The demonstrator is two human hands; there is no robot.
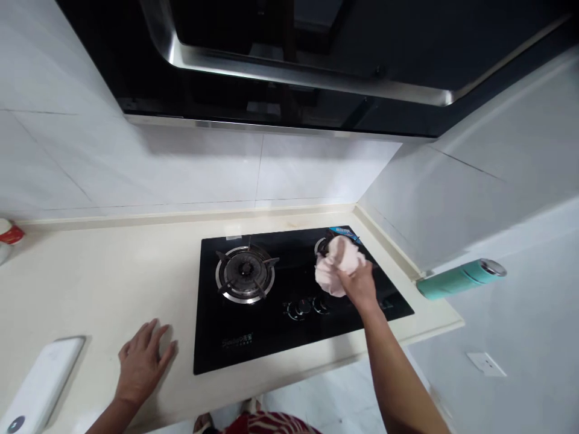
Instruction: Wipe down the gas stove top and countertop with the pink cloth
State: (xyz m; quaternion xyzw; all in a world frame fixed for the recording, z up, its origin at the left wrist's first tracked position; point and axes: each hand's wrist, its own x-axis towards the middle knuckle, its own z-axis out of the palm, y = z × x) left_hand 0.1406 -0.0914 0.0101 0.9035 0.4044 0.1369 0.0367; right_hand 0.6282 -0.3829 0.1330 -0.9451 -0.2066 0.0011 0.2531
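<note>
A pale pink cloth point(337, 265) is bunched in my right hand point(360, 284), over the right side of the black gas cooktop point(289, 343). It covers much of the right burner point(321, 246), whose rim and part of the support still show. My left hand point(143, 363) rests on the cream countertop point(108, 277), left of the cooktop, fingers apart and holding nothing. The left burner point(245, 271) is uncovered, with its pan support in place. Two control knobs point(304, 307) sit near the middle of the cooktop.
A teal bottle point(459, 279) stands at the counter's right end by the wall. A white device point(43, 383) lies at the lower left. A red and white item point(11, 232) is at the far left edge. The dark range hood point(289, 99) overhangs the cooktop.
</note>
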